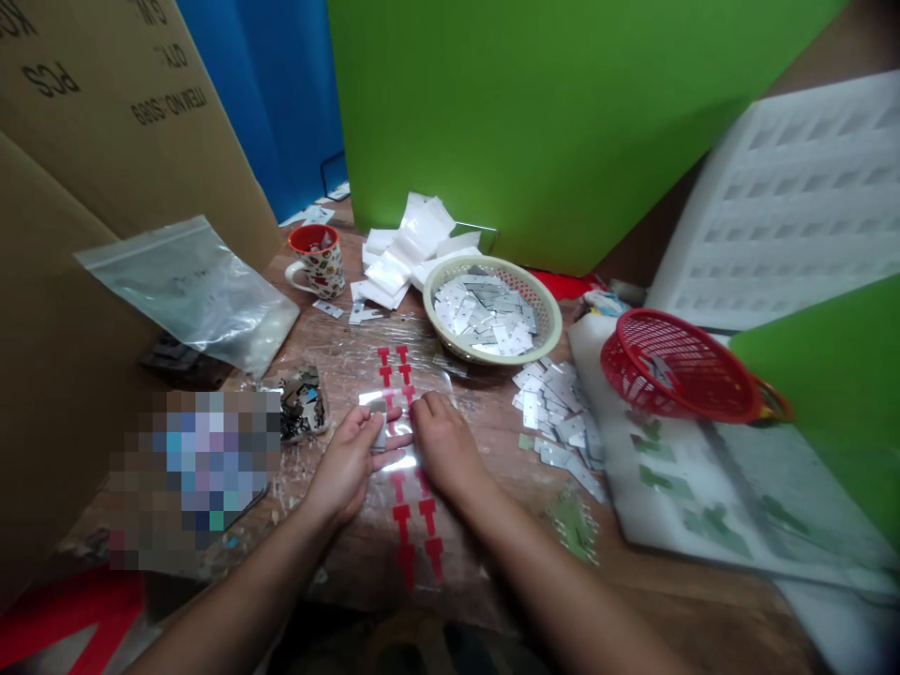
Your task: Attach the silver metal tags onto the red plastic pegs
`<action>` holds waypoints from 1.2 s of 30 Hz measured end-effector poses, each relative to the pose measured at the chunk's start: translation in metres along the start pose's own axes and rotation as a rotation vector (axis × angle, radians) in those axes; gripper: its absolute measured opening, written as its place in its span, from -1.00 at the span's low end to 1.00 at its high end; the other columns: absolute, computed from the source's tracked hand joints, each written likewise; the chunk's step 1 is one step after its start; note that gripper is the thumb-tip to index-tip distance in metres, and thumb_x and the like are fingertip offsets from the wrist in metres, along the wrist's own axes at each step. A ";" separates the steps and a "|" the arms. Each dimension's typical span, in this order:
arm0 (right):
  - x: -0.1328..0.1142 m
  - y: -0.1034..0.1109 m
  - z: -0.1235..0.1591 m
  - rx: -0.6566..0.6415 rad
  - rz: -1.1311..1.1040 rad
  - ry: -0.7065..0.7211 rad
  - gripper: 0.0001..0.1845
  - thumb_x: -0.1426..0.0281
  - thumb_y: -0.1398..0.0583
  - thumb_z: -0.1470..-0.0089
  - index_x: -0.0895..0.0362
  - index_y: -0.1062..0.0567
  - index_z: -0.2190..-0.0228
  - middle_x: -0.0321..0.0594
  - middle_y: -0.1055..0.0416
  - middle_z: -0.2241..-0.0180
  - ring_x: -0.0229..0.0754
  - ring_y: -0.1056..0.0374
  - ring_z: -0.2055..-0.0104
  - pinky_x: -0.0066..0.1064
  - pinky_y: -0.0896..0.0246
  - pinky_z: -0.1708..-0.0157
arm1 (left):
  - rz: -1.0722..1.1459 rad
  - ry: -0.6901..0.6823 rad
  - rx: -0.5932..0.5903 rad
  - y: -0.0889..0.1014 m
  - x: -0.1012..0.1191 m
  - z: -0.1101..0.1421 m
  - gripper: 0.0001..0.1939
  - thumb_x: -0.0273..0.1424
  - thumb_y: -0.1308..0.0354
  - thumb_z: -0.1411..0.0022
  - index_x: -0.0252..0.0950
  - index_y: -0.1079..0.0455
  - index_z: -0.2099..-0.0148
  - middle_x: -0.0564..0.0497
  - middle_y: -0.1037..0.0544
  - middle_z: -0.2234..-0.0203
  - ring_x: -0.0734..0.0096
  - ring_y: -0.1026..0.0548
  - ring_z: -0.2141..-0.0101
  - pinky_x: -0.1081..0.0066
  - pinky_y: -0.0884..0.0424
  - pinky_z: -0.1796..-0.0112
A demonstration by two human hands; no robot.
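Observation:
My left hand [350,461] pinches a small clear plastic bag [381,424] with a grey metal piece in it, thumb and fingers closed on it. My right hand [442,442] lies knuckles up beside it, fingers curled down onto the same bag over a clear sheet [414,487] that carries two rows of red T-shaped marks. Both hands meet at the table's middle.
A cream basket [492,349] of small metal plates stands behind the hands, loose plates [555,412] to its right. A red basket [675,370] sits on a white foam sheet [703,506]. A mug [318,261], white bags [408,248], a zip bag [189,286] and cardboard boxes [105,112] are at left.

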State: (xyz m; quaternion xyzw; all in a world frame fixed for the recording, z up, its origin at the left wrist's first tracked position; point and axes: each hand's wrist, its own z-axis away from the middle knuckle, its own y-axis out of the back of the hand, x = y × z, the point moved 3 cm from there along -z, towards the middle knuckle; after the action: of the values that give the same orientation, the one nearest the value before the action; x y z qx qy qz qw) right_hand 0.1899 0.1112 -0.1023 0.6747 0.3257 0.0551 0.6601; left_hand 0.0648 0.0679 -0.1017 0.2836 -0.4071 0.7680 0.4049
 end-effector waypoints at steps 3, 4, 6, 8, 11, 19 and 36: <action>0.001 -0.002 -0.003 0.008 0.007 0.001 -0.78 0.63 -0.03 -0.14 0.20 -0.41 0.24 0.01 -0.35 0.22 0.00 -0.23 0.18 -0.22 -0.19 0.20 | -0.002 -0.005 -0.007 0.000 0.001 0.000 -0.69 -0.28 -0.25 -0.11 -0.24 -0.15 0.27 -0.13 -0.48 0.02 0.26 -0.60 0.25 0.28 -0.53 0.26; 0.001 -0.002 -0.003 0.013 0.000 -0.003 -0.78 0.63 -0.02 -0.14 0.21 -0.40 0.24 0.02 -0.34 0.22 0.00 -0.23 0.18 -0.21 -0.18 0.20 | -0.005 -0.006 -0.006 0.000 0.001 0.000 -0.69 -0.29 -0.25 -0.12 -0.24 -0.15 0.27 -0.13 -0.48 0.02 0.26 -0.60 0.24 0.28 -0.53 0.26; 0.003 -0.003 -0.004 0.024 -0.030 -0.014 -0.79 0.62 0.00 -0.16 0.21 -0.39 0.25 0.02 -0.33 0.22 -0.01 -0.23 0.20 -0.21 -0.17 0.20 | -0.009 -0.006 -0.002 0.000 0.001 0.000 -0.70 -0.29 -0.24 -0.12 -0.24 -0.14 0.28 -0.13 -0.48 0.01 0.27 -0.60 0.24 0.30 -0.53 0.27; 0.004 -0.003 -0.003 0.037 -0.080 -0.028 -0.81 0.60 0.02 -0.18 0.20 -0.37 0.26 0.00 -0.33 0.23 -0.05 -0.23 0.23 -0.22 -0.17 0.20 | -0.013 -0.005 0.002 0.000 0.001 0.000 -0.71 -0.29 -0.23 -0.13 -0.24 -0.14 0.28 -0.14 -0.48 0.01 0.27 -0.60 0.25 0.31 -0.53 0.28; 0.007 -0.001 0.000 0.060 -0.183 -0.039 -0.83 0.53 0.03 -0.22 0.16 -0.35 0.30 -0.06 -0.34 0.27 -0.09 -0.24 0.26 -0.25 -0.18 0.21 | -0.020 0.000 0.003 0.000 0.002 0.000 -0.70 -0.29 -0.23 -0.14 -0.24 -0.14 0.28 -0.14 -0.48 0.01 0.27 -0.61 0.26 0.32 -0.53 0.30; 0.018 0.026 0.008 0.195 -0.551 -0.120 -0.84 0.39 0.06 -0.27 0.12 -0.29 0.28 -0.25 -0.38 0.40 -0.24 -0.33 0.39 -0.40 -0.27 0.36 | -0.035 -0.017 -0.010 -0.002 0.003 0.001 -0.73 -0.29 -0.22 -0.15 -0.25 -0.15 0.28 -0.12 -0.54 0.11 0.32 -0.61 0.33 0.35 -0.52 0.32; -0.004 0.067 0.034 0.212 -0.900 -0.181 -0.93 0.42 -0.25 -0.04 0.11 -0.44 0.38 -0.30 -0.42 0.42 -0.29 -0.30 0.44 -0.45 -0.25 0.41 | 0.002 0.069 -0.218 -0.046 0.010 0.045 -0.61 -0.49 -0.23 0.02 -0.33 -0.32 0.09 -0.13 -0.58 0.21 0.22 -0.58 0.24 0.33 -0.52 0.29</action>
State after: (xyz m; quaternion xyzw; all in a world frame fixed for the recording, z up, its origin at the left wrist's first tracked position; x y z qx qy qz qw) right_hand 0.2288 0.0857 -0.0433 0.5322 0.5310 -0.3292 0.5714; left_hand 0.1037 0.0486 -0.0533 0.2109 -0.4745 0.7288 0.4463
